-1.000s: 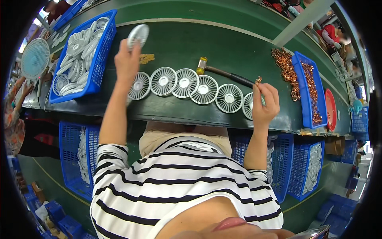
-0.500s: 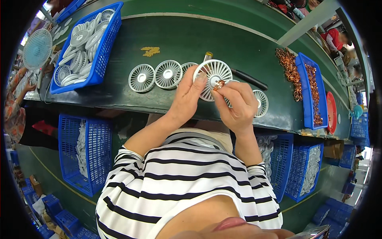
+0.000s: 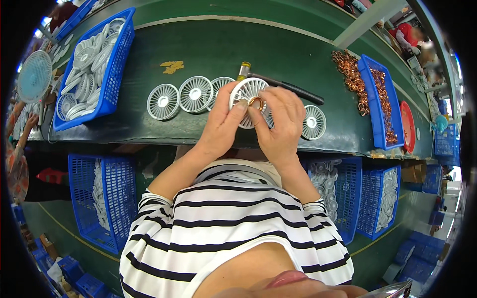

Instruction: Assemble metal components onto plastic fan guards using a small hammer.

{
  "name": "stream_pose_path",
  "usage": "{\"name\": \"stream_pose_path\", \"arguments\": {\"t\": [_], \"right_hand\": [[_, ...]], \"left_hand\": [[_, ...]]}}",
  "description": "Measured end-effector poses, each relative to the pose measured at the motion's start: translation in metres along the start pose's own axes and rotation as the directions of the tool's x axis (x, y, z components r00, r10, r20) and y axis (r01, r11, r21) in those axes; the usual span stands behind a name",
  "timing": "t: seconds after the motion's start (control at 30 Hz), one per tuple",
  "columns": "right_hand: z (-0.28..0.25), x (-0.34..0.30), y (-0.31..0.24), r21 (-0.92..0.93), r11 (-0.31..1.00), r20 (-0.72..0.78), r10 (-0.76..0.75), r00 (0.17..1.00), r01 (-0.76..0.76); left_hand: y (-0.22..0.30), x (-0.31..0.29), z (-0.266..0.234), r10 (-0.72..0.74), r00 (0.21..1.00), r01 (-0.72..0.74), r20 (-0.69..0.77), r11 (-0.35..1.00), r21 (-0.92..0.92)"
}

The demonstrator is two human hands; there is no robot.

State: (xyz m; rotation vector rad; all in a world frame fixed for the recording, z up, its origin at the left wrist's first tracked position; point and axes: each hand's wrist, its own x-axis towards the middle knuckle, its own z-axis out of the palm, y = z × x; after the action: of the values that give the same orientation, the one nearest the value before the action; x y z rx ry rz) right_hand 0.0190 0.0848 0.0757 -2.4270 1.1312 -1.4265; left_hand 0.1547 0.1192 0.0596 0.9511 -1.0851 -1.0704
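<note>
Copper ring [image 3: 261, 104] and white spoked disc [image 3: 243, 92], well apart one second earlier, now come together between the hands, the ring before the hub; fitting appears under way, though seating cannot be told. Left hand [image 3: 223, 120] clasps the disc's left rim; right hand [image 3: 282, 116] pinches the ring, fingers bent over the disc. Forearms [image 3: 181, 170] converge from below; a hammer [image 3: 288, 88] lies just beyond the grip.

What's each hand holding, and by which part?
Left hand: white spoked disc, by its left rim, thumb in front. Right hand: copper-coloured ring before the disc, apparently by its outer edge.
</note>
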Motion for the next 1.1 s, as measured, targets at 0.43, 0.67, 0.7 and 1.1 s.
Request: {"name": "stream_pose_path", "arguments": {"t": [0.43,0.67,0.7,1.1], "right_hand": [[-0.027,0.004,0.027,0.642,0.763,0.392,-0.246,0.886,-0.072],[-0.012,-0.014,0.026,0.816,0.390,0.443,0.053,0.895,-0.427],[-0.011,-0.016,0.031,0.819,0.309,0.499,0.036,0.866,-0.484],[-0.007,0.003,0.024,0.564,0.515,0.613,0.262,0.745,-0.645]], "left_hand": [[0.016,-0.014,-0.011,-0.170,0.933,0.232,0.318,0.958,-0.169],[0.010,-0.018,-0.015,0.071,0.950,-0.158,0.305,0.949,0.273],[0.009,-0.018,-0.016,0.128,0.943,-0.223,0.308,0.929,0.294],[0.011,-0.018,-0.050,0.334,0.913,-0.405,0.234,0.680,0.611]]}}
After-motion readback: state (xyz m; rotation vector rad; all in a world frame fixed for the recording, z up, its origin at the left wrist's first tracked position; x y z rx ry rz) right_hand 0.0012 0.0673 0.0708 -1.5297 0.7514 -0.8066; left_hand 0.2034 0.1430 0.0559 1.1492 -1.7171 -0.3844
